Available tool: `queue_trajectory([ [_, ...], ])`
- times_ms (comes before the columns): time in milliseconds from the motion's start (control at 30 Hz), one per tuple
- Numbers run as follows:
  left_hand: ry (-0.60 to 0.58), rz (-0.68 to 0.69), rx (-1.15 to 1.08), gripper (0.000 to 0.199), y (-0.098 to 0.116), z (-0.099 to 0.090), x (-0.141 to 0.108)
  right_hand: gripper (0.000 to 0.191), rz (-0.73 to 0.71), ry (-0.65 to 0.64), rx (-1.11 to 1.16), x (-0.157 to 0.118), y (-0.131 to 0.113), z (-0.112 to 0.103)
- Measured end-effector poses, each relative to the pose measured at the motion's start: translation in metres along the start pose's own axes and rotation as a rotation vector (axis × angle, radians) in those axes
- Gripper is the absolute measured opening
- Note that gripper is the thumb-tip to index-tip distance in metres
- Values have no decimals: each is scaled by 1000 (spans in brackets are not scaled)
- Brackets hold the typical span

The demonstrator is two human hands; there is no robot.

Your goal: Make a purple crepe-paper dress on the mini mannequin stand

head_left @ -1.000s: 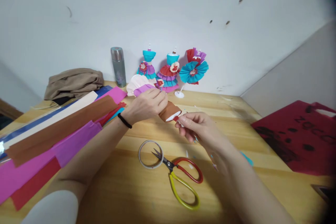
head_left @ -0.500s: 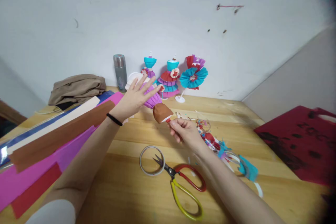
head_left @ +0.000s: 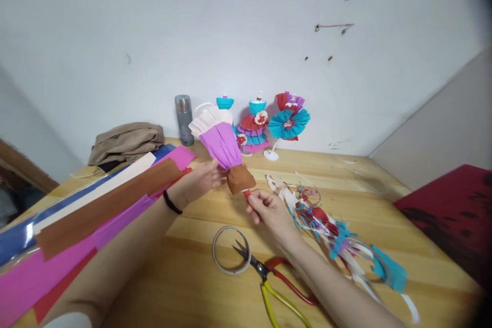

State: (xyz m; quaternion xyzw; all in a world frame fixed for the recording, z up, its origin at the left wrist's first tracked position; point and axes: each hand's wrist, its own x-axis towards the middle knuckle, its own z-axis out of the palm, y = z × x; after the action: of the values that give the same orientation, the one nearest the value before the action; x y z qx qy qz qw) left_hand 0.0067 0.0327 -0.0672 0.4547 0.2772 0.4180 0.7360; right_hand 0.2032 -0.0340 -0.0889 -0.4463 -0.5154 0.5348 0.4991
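Observation:
My right hand (head_left: 267,211) pinches the narrow red end of a crepe paper dress (head_left: 222,144), which is held tilted with its white hem pointing up and left. The dress has a brown gathered top and a purple pleated skirt. Beside the skirt's lower left edge is my left hand (head_left: 205,178), fingers stretched out; the fingertips lie partly behind the dress, and I cannot tell if they touch it. Below on the table, scissors (head_left: 261,270) with one red and one yellow handle lie spread, their tips inside a roll of tape (head_left: 215,256).
Finished paper dresses (head_left: 257,123) and a blue paper fan flower (head_left: 289,124) on a stand line the wall, near a grey flask (head_left: 184,120). Paper strips (head_left: 111,200) and a brown cloth (head_left: 126,142) lie left. Paper scraps (head_left: 338,236) and a red bag (head_left: 449,220) are right.
My left hand has moved from in front of the skirt down to its lower left side, uncovering the purple and white layers. My right hand keeps its pinch. The view has shifted slightly.

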Motion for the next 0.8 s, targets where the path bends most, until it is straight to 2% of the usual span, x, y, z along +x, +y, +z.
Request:
queue_trajectory([
  [67,-28,-17,-83,37,-17,2,3,56,37,12,49,-1,6,3],
  [167,-29,140,-112,32,-32,11,2,54,57,4,91,-1,15,6],
  [233,21,192,-98,35,-33,19,-1,53,64,-12,98,-1,20,8],
  [333,92,188,-98,35,-30,28,-8,53,71,-29,93,-1,27,9],
  [433,106,219,-104,29,-30,31,-12,54,82,-60,62,-2,29,9],
  [533,73,266,-59,30,-29,28,-12,58,95,-118,-28,-3,28,6],
  [667,23,278,3,42,-20,16,-13,61,87,-194,-195,0,21,-4],
  [800,-75,241,32,47,-7,-4,-16,37,66,-283,-513,2,2,-16],
])
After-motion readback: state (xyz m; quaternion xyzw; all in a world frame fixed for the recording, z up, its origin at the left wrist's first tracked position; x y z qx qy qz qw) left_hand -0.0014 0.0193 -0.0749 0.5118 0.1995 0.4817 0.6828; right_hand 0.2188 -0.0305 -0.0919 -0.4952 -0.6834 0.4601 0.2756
